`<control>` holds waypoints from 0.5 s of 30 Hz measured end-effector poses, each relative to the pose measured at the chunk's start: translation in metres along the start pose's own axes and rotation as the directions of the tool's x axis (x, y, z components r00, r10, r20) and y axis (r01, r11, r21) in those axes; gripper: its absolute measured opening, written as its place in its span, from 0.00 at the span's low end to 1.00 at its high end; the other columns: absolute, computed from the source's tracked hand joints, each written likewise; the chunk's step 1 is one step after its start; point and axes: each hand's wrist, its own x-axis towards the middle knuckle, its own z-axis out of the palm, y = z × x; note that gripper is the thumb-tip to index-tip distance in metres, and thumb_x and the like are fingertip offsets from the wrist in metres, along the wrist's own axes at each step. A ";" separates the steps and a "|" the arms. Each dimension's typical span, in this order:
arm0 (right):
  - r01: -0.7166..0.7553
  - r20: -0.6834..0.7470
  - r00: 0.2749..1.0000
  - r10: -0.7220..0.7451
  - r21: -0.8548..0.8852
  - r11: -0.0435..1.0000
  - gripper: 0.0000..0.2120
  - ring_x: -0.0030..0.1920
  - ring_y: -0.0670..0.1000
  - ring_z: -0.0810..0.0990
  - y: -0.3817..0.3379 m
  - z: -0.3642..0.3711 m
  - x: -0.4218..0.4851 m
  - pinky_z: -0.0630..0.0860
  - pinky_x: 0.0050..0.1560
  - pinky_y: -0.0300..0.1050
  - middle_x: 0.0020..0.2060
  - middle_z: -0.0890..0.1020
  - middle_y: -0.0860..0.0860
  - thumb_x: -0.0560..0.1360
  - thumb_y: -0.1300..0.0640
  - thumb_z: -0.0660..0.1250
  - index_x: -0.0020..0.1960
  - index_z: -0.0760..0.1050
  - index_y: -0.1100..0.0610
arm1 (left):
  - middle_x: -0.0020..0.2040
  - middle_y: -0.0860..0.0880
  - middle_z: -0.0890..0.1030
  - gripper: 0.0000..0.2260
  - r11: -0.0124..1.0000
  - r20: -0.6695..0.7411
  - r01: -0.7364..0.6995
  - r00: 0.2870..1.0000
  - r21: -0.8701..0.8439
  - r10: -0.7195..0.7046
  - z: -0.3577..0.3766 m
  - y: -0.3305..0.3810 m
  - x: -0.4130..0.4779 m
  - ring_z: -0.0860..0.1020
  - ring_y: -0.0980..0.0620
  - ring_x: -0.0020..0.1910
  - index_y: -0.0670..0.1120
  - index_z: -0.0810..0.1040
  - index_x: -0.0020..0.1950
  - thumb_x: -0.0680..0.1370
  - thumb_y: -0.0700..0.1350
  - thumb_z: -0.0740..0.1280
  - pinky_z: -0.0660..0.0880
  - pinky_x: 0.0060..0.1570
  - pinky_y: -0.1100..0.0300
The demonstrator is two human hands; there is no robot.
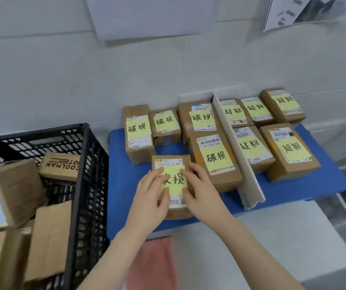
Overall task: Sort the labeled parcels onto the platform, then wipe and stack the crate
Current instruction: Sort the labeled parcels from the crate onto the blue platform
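Note:
A small cardboard parcel (175, 178) with a yellow handwritten note lies on the blue platform (293, 189), in front of several parcels bearing the same note. My left hand (151, 197) rests on its left side, fingers lying over the label. My right hand (201, 189) holds its right edge, fingers straight along the side. A white divider (239, 151) splits the platform; right of it lie several parcels with a different yellow note (291, 149). The black plastic crate (84, 174) at left holds several more cardboard parcels (11, 197).
A pink cloth (155, 262) hangs over the near table edge below my arms. A white wall with paper sheets (153, 15) stands right behind the platform. A grey surface (272, 248) extends at lower right.

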 end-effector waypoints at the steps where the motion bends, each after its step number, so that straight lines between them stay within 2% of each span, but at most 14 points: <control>1: 0.010 0.019 1.000 -0.009 -0.012 1.000 0.24 0.64 0.39 0.67 0.005 0.001 0.005 0.72 0.57 0.33 0.75 0.55 0.45 0.78 0.61 0.60 0.73 0.64 0.55 | 0.69 0.58 0.66 0.14 1.000 -0.006 0.027 1.000 -0.004 -0.027 0.007 -0.002 0.003 0.64 0.54 0.71 0.48 0.75 0.65 0.79 0.44 0.62 0.61 0.68 0.61; 5: 0.004 0.120 0.993 0.005 -0.075 0.997 0.26 0.68 0.49 0.69 0.010 0.009 0.021 0.71 0.63 0.41 0.76 0.52 0.49 0.77 0.64 0.60 0.74 0.62 0.58 | 0.71 0.56 0.65 0.14 0.989 0.008 0.142 0.990 -0.038 -0.142 0.021 -0.011 0.011 0.61 0.56 0.72 0.48 0.74 0.66 0.79 0.43 0.62 0.61 0.70 0.60; 7: -0.026 0.178 0.983 0.053 -0.148 0.989 0.28 0.65 0.53 0.72 0.008 0.014 0.027 0.72 0.62 0.45 0.76 0.50 0.52 0.76 0.66 0.60 0.74 0.61 0.59 | 0.71 0.59 0.63 0.15 0.985 0.045 0.164 0.986 -0.045 -0.162 0.024 -0.017 0.011 0.60 0.57 0.72 0.48 0.72 0.66 0.80 0.43 0.61 0.60 0.71 0.59; 9: -0.036 0.211 0.974 0.083 -0.219 0.975 0.30 0.62 0.56 0.73 0.008 0.017 0.031 0.73 0.61 0.48 0.76 0.49 0.52 0.75 0.66 0.61 0.75 0.58 0.59 | 0.71 0.61 0.60 0.15 0.986 0.056 0.159 0.986 -0.040 -0.157 0.024 -0.020 0.008 0.58 0.59 0.73 0.48 0.71 0.68 0.80 0.44 0.61 0.57 0.71 0.63; 12: -0.030 0.232 0.967 0.102 -0.296 0.955 0.31 0.61 0.57 0.73 0.004 0.015 0.035 0.72 0.61 0.48 0.76 0.49 0.52 0.75 0.66 0.61 0.76 0.56 0.57 | 0.72 0.60 0.60 0.16 0.991 0.039 0.133 0.990 -0.012 -0.132 0.027 -0.023 0.002 0.57 0.58 0.74 0.48 0.71 0.69 0.81 0.44 0.61 0.57 0.71 0.62; 15: -0.020 0.236 0.964 0.118 -0.383 0.924 0.29 0.54 0.57 0.77 -0.003 0.010 0.044 0.75 0.53 0.46 0.74 0.54 0.54 0.74 0.67 0.62 0.74 0.59 0.58 | 0.73 0.57 0.61 0.16 0.991 0.012 0.131 0.991 -0.004 -0.131 0.036 -0.023 0.005 0.58 0.54 0.74 0.46 0.71 0.69 0.81 0.42 0.61 0.58 0.71 0.59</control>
